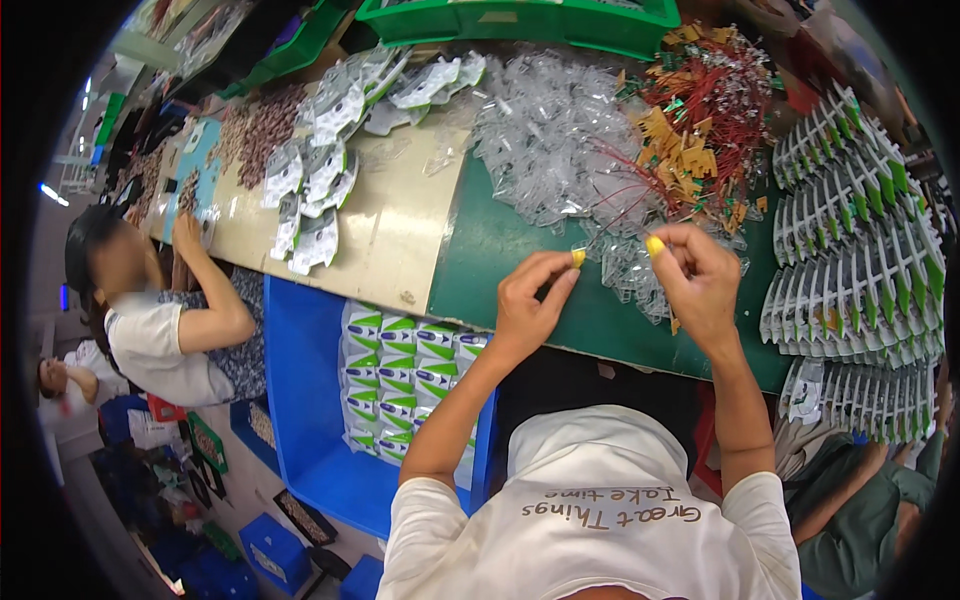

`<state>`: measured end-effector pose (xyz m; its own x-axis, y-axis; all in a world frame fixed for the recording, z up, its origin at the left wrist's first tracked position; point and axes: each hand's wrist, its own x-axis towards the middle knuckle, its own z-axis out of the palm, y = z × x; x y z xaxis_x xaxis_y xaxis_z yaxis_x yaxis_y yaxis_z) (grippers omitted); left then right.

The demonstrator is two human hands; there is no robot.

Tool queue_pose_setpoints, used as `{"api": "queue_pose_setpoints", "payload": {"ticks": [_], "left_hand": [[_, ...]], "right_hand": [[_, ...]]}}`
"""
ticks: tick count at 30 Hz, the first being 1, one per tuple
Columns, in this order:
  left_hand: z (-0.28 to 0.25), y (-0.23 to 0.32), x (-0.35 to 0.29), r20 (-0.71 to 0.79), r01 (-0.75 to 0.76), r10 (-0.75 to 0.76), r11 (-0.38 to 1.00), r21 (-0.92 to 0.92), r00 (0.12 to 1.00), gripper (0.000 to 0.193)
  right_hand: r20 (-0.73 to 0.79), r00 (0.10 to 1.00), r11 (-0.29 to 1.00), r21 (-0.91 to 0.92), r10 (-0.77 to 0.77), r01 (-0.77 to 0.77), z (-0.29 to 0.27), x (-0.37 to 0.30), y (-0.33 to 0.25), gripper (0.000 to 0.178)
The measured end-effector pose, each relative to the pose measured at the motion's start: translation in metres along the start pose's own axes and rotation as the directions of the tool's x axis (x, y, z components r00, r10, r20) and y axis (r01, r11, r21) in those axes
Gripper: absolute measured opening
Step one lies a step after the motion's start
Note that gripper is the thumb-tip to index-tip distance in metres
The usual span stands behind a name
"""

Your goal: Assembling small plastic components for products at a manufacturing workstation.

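Note:
My left hand (530, 305) is at the near side of the green table mat (490, 250), its fingers curled and a yellow cover on a fingertip. What it pinches, if anything, is too small to make out. My right hand (700, 285) is bent in a pinch, with a yellow-covered thumb over the near edge of a heap of clear plastic parts (560, 140). Thin red wires (625, 185) run close to its fingertips; whether it grips one is not plain. Beyond it lies a tangled pile of yellow and green pieces with red wires (690, 150).
Stacked grey-white and green packages (850, 250) rise on the right. Similar loose pieces (320, 180) lie to the left. A blue bin (310, 400) below holds rows of packages (400, 370). Green trays (520, 22) line the back. A co-worker (160, 330) sits at the left, another person at lower right.

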<state>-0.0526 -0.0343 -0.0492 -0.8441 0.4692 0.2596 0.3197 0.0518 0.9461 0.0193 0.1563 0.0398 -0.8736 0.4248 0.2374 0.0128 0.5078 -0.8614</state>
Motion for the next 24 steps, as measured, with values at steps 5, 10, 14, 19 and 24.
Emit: {"api": "queue_pose_setpoints", "payload": {"ticks": [5, 10, 14, 19, 24], "left_hand": [[-0.010, 0.040, 0.007, 0.107, 0.274, -0.259, 0.783, -0.558, 0.960, 0.032], [-0.005, 0.054, 0.008, 0.179, 0.280, -0.217, 0.797, -0.535, 0.960, 0.028], [-0.001, 0.051, 0.004, 0.202, 0.321, -0.252, 0.806, -0.498, 0.946, 0.022], [0.002, 0.059, -0.002, 0.197, 0.356, -0.297, 0.798, -0.486, 0.934, 0.020], [0.004, 0.059, -0.008, 0.141, 0.300, -0.270, 0.757, -0.581, 0.953, 0.020]], "right_hand": [[0.017, 0.995, 0.995, 0.010, -0.099, 0.099, -0.015, -0.036, 0.006, 0.011], [0.070, 0.972, 0.972, -0.047, -0.226, 0.229, -0.027, -0.048, 0.007, 0.014], [0.076, 0.970, 0.970, -0.066, -0.230, 0.235, -0.033, -0.057, 0.009, 0.014], [0.104, 0.982, 0.987, 0.030, -0.158, 0.156, -0.032, -0.059, 0.012, 0.014], [0.123, 0.985, 0.993, 0.025, -0.118, 0.116, -0.029, -0.058, 0.014, 0.014]]}}
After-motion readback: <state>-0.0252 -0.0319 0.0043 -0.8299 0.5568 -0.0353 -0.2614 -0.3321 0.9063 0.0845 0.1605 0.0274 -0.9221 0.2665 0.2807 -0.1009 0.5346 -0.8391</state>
